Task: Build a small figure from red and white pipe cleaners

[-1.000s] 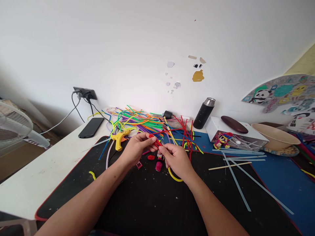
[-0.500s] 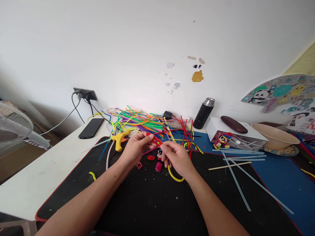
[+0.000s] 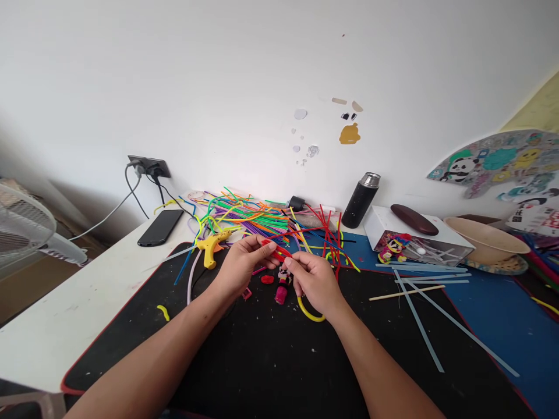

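Note:
Between my two hands stretches a red pipe cleaner (image 3: 279,252), which looks bent or doubled. My left hand (image 3: 244,259) pinches its left end, thumb on top. The right end is pinched by my right hand (image 3: 312,278). Just below the hands, a small doll figure with a magenta base (image 3: 282,293) is on the black mat. To its left lie a red oval piece (image 3: 267,280) and a small pink piece (image 3: 247,293). A yellow pipe cleaner (image 3: 312,318) curves out beneath my right hand.
A yellow hot glue gun (image 3: 210,250) lies left of my hands, before a heap of coloured pipe cleaners (image 3: 257,218). A black thermos (image 3: 361,201) stands behind. Glue sticks (image 3: 419,320) and a finished-looking clown figure (image 3: 393,249) are at right; a phone (image 3: 161,227) is at left.
My hands keep their hold on the red pipe cleaner, with small finger shifts; the red piece between them now looks flatter. More of the doll figure shows. The view has shifted slightly.

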A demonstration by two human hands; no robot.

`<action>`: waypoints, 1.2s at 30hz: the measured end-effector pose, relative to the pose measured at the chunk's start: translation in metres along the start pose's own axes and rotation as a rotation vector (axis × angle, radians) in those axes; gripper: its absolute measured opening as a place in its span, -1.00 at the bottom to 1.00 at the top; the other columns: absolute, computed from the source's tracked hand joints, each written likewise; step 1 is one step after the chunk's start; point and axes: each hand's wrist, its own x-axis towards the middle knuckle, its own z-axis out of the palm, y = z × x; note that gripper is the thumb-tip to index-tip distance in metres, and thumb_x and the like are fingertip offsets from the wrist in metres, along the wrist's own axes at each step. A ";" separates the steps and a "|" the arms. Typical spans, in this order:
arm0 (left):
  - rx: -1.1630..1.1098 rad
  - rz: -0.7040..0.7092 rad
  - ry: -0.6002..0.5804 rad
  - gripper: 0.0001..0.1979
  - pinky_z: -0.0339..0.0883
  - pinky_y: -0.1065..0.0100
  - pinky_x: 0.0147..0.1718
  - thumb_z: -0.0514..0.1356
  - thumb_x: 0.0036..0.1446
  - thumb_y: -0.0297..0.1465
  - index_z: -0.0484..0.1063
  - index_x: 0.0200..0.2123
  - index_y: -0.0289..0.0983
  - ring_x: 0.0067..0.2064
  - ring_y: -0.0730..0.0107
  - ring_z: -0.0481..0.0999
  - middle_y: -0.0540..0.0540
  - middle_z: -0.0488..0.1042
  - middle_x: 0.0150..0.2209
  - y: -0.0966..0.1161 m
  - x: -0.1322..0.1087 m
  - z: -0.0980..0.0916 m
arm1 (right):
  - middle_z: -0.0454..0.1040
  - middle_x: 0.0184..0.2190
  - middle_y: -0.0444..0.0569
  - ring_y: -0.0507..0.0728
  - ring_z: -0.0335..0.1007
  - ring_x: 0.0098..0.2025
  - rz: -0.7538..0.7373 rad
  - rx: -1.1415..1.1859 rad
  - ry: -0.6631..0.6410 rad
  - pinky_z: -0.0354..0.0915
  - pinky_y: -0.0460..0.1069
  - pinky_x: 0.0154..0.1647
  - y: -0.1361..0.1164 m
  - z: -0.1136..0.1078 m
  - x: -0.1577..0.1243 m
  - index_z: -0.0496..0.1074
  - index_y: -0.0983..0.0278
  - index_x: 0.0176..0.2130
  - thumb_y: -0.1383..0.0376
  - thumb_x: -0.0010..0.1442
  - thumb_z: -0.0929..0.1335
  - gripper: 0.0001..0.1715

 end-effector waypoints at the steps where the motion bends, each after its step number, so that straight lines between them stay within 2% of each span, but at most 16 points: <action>1: 0.041 0.023 -0.008 -0.60 0.49 0.43 -0.43 0.54 -0.07 -0.16 0.47 -0.42 -0.30 -0.50 0.40 0.60 -0.07 0.62 -0.51 0.001 0.000 -0.001 | 0.26 -0.72 -0.26 -0.03 0.13 -0.73 0.006 0.008 -0.004 0.03 -0.10 -0.65 0.001 0.000 0.000 0.48 0.26 -0.38 0.00 0.27 0.37 -0.60; 4: 0.159 0.073 -0.024 -0.59 0.49 0.38 -0.45 0.51 -0.03 -0.12 0.46 -0.42 -0.29 -0.51 0.37 0.58 -0.07 0.61 -0.52 0.003 0.000 -0.002 | 0.27 -0.72 -0.26 -0.02 0.17 -0.72 0.026 0.049 -0.040 0.07 -0.11 -0.64 0.004 0.000 0.002 0.48 0.26 -0.37 -0.01 0.28 0.38 -0.59; 7: 0.166 0.084 0.003 -0.56 0.49 0.37 -0.47 0.51 -0.05 -0.08 0.44 -0.43 -0.28 -0.51 0.35 0.58 -0.06 0.59 -0.54 0.004 0.002 -0.004 | 0.32 -0.68 -0.24 0.01 0.26 -0.69 0.045 0.077 -0.081 0.12 -0.11 -0.64 0.007 -0.001 0.004 0.50 0.26 -0.30 -0.05 0.31 0.36 -0.56; 10: 0.150 0.104 0.067 -0.54 0.50 0.35 -0.46 0.53 -0.10 -0.07 0.44 -0.44 -0.27 -0.52 0.34 0.58 -0.04 0.58 -0.55 0.003 0.004 -0.004 | 0.43 -0.56 -0.19 0.03 0.33 -0.64 0.020 0.050 -0.020 0.18 -0.09 -0.62 0.010 -0.003 0.005 0.53 0.26 -0.15 -0.07 0.31 0.36 -0.54; 14: 0.193 0.112 0.063 -0.56 0.51 0.34 -0.43 0.51 -0.06 -0.07 0.45 -0.43 -0.27 -0.49 0.32 0.59 -0.05 0.59 -0.54 0.003 0.002 -0.001 | 0.51 -0.47 -0.15 0.08 0.42 -0.54 -0.105 -0.173 0.083 0.32 -0.05 -0.46 0.010 -0.003 0.003 0.52 0.21 0.10 0.00 0.32 0.39 -0.51; 17: 0.203 0.099 0.036 -0.57 0.49 0.36 -0.43 0.50 -0.03 -0.07 0.46 -0.42 -0.27 -0.49 0.35 0.58 -0.05 0.60 -0.52 0.001 -0.002 0.002 | 0.54 -0.44 -0.13 0.10 0.45 -0.48 -0.190 -0.401 0.104 0.30 -0.04 -0.40 0.010 0.000 0.000 0.52 0.18 0.17 0.05 0.31 0.42 -0.49; 23: 0.218 0.099 0.043 -0.58 0.48 0.37 -0.40 0.50 -0.03 -0.08 0.46 -0.44 -0.27 -0.46 0.37 0.56 -0.02 0.59 -0.49 -0.001 -0.005 0.006 | 0.58 -0.46 -0.10 0.14 0.47 -0.46 -0.240 -0.599 0.121 0.22 -0.04 -0.40 0.010 0.001 -0.001 0.59 0.15 0.13 0.08 0.37 0.39 -0.58; 29: 0.247 0.114 0.059 -0.60 0.44 0.38 -0.38 0.49 -0.02 -0.09 0.48 -0.43 -0.28 -0.44 0.40 0.53 -0.02 0.58 -0.48 -0.003 -0.004 0.005 | 0.65 -0.42 -0.07 0.17 0.59 -0.36 -0.243 -0.607 0.123 0.30 -0.05 -0.31 0.012 -0.002 0.001 0.60 0.17 0.10 0.16 0.39 0.39 -0.64; 36: 0.291 0.157 0.055 -0.61 0.41 0.38 -0.38 0.46 0.03 -0.08 0.48 -0.42 -0.27 -0.43 0.39 0.52 -0.02 0.58 -0.47 -0.008 -0.002 0.001 | 0.64 -0.48 -0.11 0.12 0.61 -0.44 -0.218 -0.560 0.104 0.33 -0.09 -0.35 0.009 -0.001 0.000 0.63 0.19 -0.02 0.22 0.40 0.38 -0.75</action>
